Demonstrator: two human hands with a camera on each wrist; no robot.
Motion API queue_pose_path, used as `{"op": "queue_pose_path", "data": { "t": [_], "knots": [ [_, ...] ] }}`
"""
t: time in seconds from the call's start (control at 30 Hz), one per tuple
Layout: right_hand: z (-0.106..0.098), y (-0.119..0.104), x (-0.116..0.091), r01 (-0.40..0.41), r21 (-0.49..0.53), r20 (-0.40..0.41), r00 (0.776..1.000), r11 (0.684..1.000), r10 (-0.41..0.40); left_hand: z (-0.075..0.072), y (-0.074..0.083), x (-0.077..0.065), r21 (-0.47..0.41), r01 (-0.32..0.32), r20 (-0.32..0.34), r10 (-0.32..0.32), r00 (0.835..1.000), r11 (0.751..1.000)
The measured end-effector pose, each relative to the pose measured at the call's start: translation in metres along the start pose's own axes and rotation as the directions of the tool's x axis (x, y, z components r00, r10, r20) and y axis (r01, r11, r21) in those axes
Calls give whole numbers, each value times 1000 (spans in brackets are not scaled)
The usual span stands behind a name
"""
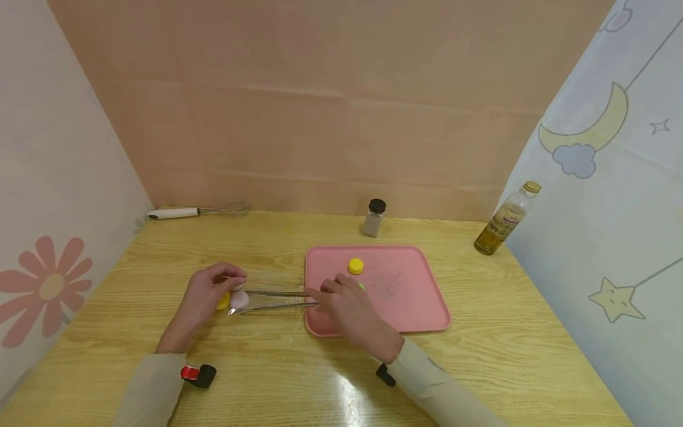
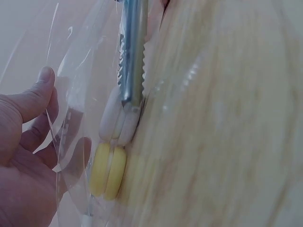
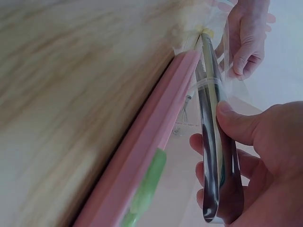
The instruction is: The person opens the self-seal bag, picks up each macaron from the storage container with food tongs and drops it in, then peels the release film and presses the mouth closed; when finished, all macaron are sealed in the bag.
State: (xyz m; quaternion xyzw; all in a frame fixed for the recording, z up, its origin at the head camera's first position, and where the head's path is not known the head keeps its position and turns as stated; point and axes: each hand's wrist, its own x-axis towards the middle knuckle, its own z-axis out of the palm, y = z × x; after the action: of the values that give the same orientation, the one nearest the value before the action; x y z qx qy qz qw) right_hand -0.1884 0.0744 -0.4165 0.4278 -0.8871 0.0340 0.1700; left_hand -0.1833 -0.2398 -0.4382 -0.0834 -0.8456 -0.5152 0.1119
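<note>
Tongs [image 3: 208,132] are being gripped by the right fingers [image 3: 239,126] and a clear bag [image 2: 97,56] pinched by the left fingers [image 2: 35,98], the pale macaron [image 2: 110,118] just beside the latter being endangered should plastic be snagged by toothed tips [image 2: 132,78].

Green piece [image 1: 362,286] mostly hidden by right hand [image 1: 351,309], bottle label [image 1: 508,217] illegible.

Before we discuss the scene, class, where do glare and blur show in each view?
Head: white glare on the table toward the bottom edge; left wrist: table grain smeared, glints on the plastic bag; right wrist: table grain blurred, bright reflections along the tongs.
</note>
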Motion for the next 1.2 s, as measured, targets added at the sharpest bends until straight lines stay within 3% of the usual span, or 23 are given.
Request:
{"op": "queue_pose_path", "data": {
  "t": [0.2,0.4,0.57,1.07,1.2],
  "knots": [
    [-2,6,-8,26,-48,-56,998,999,-28,1,-5,1,8,-14,-1,14,1000,1000],
    [-7,11,-21,-1,-49,-39,999,999,-1,1,-6,1,36,-21,-4,21,1000,999],
    [-9,18,-32,-24,-23,-40,999,999,23,1,-6,1,46,-12,-2,12,1000,999],
    [-28,41,-83,-84,114,-207,972,990,106,1,-5,1,29,7,6,-7,1000,1000],
    [-35,45,-101,-110,121,-215,967,986,134,1,-7,2,31,-7,5,7,1000,999]
  ]
}}
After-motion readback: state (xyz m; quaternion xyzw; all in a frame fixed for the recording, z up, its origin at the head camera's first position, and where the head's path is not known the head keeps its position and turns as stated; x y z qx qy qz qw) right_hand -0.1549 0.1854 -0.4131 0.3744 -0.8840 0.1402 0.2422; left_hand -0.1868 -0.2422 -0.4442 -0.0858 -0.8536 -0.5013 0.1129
